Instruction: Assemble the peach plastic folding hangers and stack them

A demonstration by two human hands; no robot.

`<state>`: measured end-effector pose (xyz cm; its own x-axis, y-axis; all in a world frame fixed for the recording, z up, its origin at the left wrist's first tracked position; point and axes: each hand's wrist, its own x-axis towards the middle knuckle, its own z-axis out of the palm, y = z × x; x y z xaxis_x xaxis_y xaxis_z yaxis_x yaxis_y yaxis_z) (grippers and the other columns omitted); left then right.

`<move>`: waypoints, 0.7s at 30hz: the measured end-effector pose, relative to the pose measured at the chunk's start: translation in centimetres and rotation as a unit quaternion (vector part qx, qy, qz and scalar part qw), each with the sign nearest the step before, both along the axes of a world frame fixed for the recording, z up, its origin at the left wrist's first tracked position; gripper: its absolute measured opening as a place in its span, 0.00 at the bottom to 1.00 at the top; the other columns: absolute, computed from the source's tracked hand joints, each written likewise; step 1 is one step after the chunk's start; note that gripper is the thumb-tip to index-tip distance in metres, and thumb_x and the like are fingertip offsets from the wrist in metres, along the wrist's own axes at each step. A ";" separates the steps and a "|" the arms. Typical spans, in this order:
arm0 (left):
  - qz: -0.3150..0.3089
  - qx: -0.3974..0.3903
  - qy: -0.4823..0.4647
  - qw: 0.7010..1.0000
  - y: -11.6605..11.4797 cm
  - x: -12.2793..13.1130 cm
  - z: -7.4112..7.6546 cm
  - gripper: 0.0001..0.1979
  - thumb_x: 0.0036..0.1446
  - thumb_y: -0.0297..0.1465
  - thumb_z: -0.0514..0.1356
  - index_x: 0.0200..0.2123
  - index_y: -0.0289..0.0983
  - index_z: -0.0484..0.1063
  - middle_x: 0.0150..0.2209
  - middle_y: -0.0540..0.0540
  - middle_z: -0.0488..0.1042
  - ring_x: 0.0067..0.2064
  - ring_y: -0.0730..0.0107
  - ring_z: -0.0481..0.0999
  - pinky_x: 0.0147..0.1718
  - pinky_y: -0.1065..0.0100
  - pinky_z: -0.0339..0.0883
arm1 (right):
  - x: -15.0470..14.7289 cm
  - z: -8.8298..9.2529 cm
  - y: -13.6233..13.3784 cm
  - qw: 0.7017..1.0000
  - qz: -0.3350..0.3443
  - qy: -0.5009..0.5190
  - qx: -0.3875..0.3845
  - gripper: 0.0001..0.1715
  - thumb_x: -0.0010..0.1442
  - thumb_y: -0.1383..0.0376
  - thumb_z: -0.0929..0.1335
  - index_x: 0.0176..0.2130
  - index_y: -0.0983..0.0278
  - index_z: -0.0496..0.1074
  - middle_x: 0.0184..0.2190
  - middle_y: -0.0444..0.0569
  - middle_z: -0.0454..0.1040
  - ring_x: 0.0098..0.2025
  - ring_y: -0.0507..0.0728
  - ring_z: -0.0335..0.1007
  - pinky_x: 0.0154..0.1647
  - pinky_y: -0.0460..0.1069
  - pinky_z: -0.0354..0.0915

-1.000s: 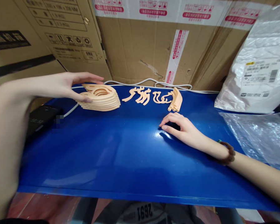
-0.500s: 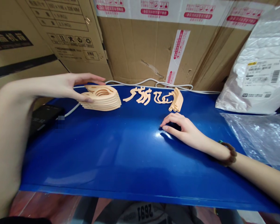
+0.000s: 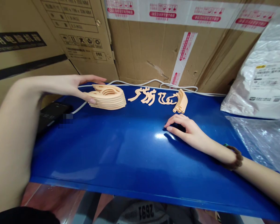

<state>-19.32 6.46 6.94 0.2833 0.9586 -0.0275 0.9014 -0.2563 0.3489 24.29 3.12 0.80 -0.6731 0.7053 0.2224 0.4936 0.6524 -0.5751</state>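
A neat stack of beige, curved flat plastic pieces with open loops (image 3: 110,101) rests at the back left of the blue table. My left hand (image 3: 84,87) is at its left end, thumb by the front side and fingers stretched out along the back, spread apart. Whether the thumb presses on the stack I cannot tell. My right hand (image 3: 180,126) rests low over the table with loosely bent fingers and nothing between them. Just behind it lies a bundle of curved beige rods (image 3: 180,101). Small beige hook-shaped pieces (image 3: 163,98) and wavy pieces (image 3: 147,95) lie between bundle and stack.
A black phone (image 3: 52,115) lies left, under my left forearm. A white cable (image 3: 142,83) runs along the back edge before cardboard boxes (image 3: 140,43). At the right stand a white plastic parcel (image 3: 254,87) and a clear plastic bag (image 3: 261,140). The blue table's front edge (image 3: 130,194) is near me.
The whole view has shifted a little to the right. My left hand has drawn back slightly leftward from the stack. My right hand keeps its place and pose.
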 end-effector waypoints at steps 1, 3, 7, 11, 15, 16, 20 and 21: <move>0.003 -0.004 0.004 1.000 0.0 -0.1 0.0 0.45 0.49 0.55 0.65 0.65 0.43 0.57 0.64 0.47 0.65 0.59 0.52 0.68 0.57 0.41 0.61 | 0.0 0.0 0.0 1.000 0.000 0.000 -0.001 0.11 0.66 0.57 0.65 0.39 0.59 0.74 0.41 0.48 0.75 0.45 0.58 0.68 0.52 0.56 0.60; 0.016 -0.010 0.005 1.000 0.1 -0.3 -0.2 0.44 0.49 0.54 0.65 0.65 0.45 0.57 0.63 0.49 0.65 0.58 0.53 0.69 0.57 0.41 0.61 | 0.0 0.0 0.0 1.000 0.000 0.000 -0.001 0.11 0.66 0.57 0.65 0.39 0.59 0.74 0.41 0.48 0.75 0.46 0.58 0.68 0.53 0.56 0.60; 0.027 -0.015 -0.012 0.999 0.5 -0.9 -0.5 0.43 0.48 0.53 0.67 0.64 0.48 0.58 0.62 0.52 0.66 0.59 0.53 0.68 0.59 0.41 0.60 | 0.0 0.1 0.0 1.000 0.000 -0.001 -0.003 0.11 0.65 0.57 0.65 0.39 0.59 0.74 0.41 0.48 0.75 0.46 0.58 0.68 0.53 0.56 0.60; 0.017 -0.014 -0.013 1.000 0.6 -1.2 -0.7 0.43 0.49 0.52 0.67 0.65 0.45 0.57 0.62 0.50 0.66 0.59 0.54 0.68 0.59 0.43 0.60 | 0.0 0.1 0.0 1.000 0.000 0.003 -0.005 0.11 0.65 0.58 0.65 0.39 0.59 0.74 0.41 0.47 0.75 0.45 0.57 0.68 0.52 0.55 0.60; 0.020 -0.020 -0.032 0.999 0.3 -0.9 -0.6 0.41 0.51 0.51 0.66 0.64 0.46 0.58 0.62 0.51 0.66 0.58 0.56 0.69 0.60 0.43 0.59 | -0.1 0.2 -0.1 1.000 -0.002 0.001 -0.004 0.11 0.65 0.58 0.65 0.39 0.60 0.74 0.40 0.47 0.75 0.45 0.56 0.68 0.52 0.55 0.60; 0.020 -0.020 -0.034 0.999 0.2 -0.8 -0.6 0.41 0.51 0.52 0.66 0.64 0.46 0.58 0.62 0.51 0.66 0.58 0.57 0.69 0.60 0.43 0.59 | -0.1 0.2 -0.1 1.000 -0.001 0.001 -0.003 0.11 0.65 0.58 0.65 0.39 0.60 0.74 0.40 0.47 0.75 0.45 0.56 0.68 0.52 0.55 0.60; 0.026 -0.003 -0.037 0.999 0.5 -1.1 -1.0 0.46 0.46 0.57 0.66 0.64 0.42 0.59 0.61 0.48 0.68 0.56 0.57 0.71 0.57 0.47 0.62 | -0.1 0.2 0.0 1.000 0.002 -0.002 -0.001 0.11 0.66 0.58 0.65 0.39 0.60 0.74 0.41 0.47 0.75 0.45 0.56 0.67 0.52 0.55 0.60; 0.025 0.004 -0.033 0.999 0.7 -1.3 -1.1 0.47 0.45 0.58 0.65 0.64 0.42 0.59 0.60 0.47 0.69 0.56 0.58 0.71 0.57 0.48 0.63 | -0.1 0.2 0.0 1.000 0.002 -0.002 0.000 0.11 0.66 0.58 0.65 0.39 0.60 0.74 0.41 0.47 0.75 0.45 0.56 0.67 0.52 0.55 0.60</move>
